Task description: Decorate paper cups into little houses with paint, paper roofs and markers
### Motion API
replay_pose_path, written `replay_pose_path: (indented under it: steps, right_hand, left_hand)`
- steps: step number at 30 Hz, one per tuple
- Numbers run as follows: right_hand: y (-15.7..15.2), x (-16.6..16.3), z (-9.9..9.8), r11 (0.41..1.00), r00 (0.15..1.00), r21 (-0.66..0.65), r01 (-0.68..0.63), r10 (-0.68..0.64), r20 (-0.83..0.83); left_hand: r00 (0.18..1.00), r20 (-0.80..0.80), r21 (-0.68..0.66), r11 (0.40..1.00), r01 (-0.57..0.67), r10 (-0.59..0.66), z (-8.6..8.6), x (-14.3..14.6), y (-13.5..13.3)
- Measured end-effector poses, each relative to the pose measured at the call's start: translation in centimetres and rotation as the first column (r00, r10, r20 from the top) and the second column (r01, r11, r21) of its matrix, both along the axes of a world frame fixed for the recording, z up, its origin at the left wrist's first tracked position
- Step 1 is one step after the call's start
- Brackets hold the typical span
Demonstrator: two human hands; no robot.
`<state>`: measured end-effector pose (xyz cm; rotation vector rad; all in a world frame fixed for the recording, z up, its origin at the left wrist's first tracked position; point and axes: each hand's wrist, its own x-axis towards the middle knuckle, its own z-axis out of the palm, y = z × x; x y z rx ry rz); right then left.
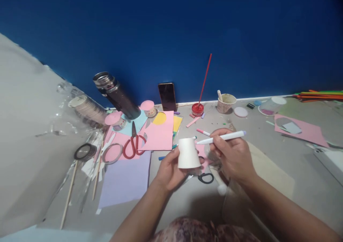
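A plain white paper cup [188, 154], turned upside down, is in my left hand [168, 168], whose fingers wrap its side and underside. My right hand [233, 156] grips a white marker [225, 137] with a pale purple end. The marker's tip points left and is close to the cup's upper right edge; whether they touch I cannot tell. Beneath the hands lie black-handled scissors [205, 178], partly hidden by the cup and left hand. A pink-and-white marker [203, 132] lies just beyond the cup.
Left are red-handled scissors [130, 149], purple paper [125, 181], pink paper [162, 134], tape rolls and wooden sticks. A dark flask [120, 97], stacked cups [87, 108] and a phone [167, 96] stand near the blue wall. A red pot [197, 109] holds a stick; a patterned cup [225, 106] stands right.
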<state>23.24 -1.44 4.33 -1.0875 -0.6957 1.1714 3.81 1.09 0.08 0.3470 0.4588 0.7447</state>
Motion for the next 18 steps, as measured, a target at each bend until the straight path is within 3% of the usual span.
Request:
replay_pose_path:
  steps: [4,9,14,18]
  right_hand:
    - [2.2,-1.4,0.3,0.998,0.999,0.045,-0.053,0.054,-0.008]
    - [4.4,-2.3,-1.5,0.992,0.988,0.119,0.035,-0.017,-0.156]
    - [4.5,-2.3,-4.5,0.998,0.976,0.05,0.035,-0.024,-0.217]
    - [4.2,-2.2,-4.5,0.998,0.989,0.059,0.005,0.003,-0.145]
  left_hand:
    - [0.999,0.015,0.011,0.999,-0.033,0.033,-0.2,-0.3,0.1]
    - [0.995,-0.008,0.017,0.994,-0.104,0.104,-0.1,-0.7,0.4]
    - [0.988,-0.059,-0.003,0.989,-0.146,0.146,-0.2,-0.6,0.7]
    - [0.982,-0.092,-0.014,0.986,-0.166,0.164,-0.5,-0.4,0.6]
